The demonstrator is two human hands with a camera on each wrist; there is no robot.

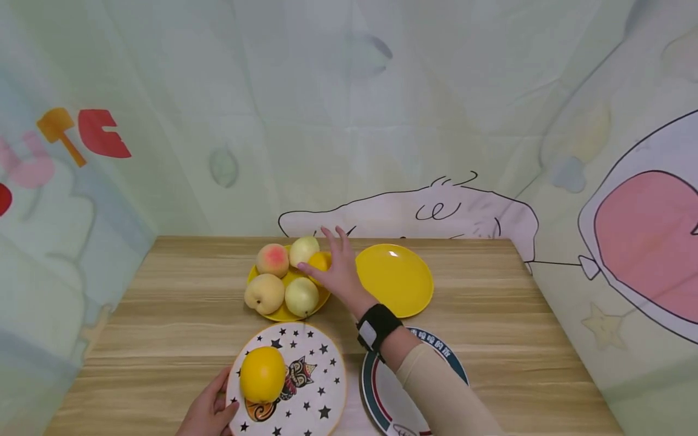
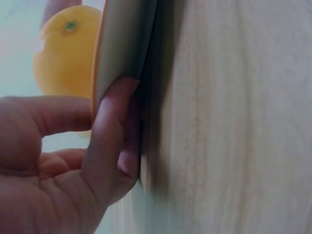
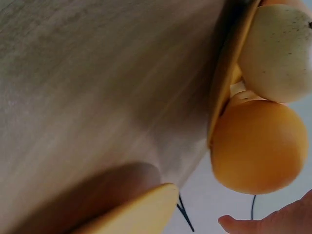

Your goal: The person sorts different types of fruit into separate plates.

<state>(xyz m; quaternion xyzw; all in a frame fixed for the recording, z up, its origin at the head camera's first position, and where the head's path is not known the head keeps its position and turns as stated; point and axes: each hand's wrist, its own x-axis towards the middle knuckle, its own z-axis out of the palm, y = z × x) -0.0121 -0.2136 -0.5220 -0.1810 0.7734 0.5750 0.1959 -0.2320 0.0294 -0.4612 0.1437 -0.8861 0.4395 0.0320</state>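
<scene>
My left hand (image 1: 209, 407) grips the left rim of a white plate (image 1: 327, 387) printed with stars and a cat, thumb above and fingers beneath. An orange (image 1: 263, 374) sits on that plate; its green stem mark shows in the left wrist view. My right hand (image 1: 342, 272) reaches over the right side of a yellow plate (image 1: 283, 313) of fruit, its fingers spread. Closest to it is another orange (image 3: 259, 146), with a fingertip a little apart from it in the right wrist view. A peach (image 1: 272, 260) and pale round fruits (image 1: 302, 297) share this plate.
A second yellow plate (image 1: 395, 281) lies bare at the back, right of the fruit. Near the front, a white plate with a dark teal rim (image 1: 369, 387) is partly hidden under my right forearm. A printed curtain (image 1: 349, 121) hangs behind the wooden table (image 1: 163, 315).
</scene>
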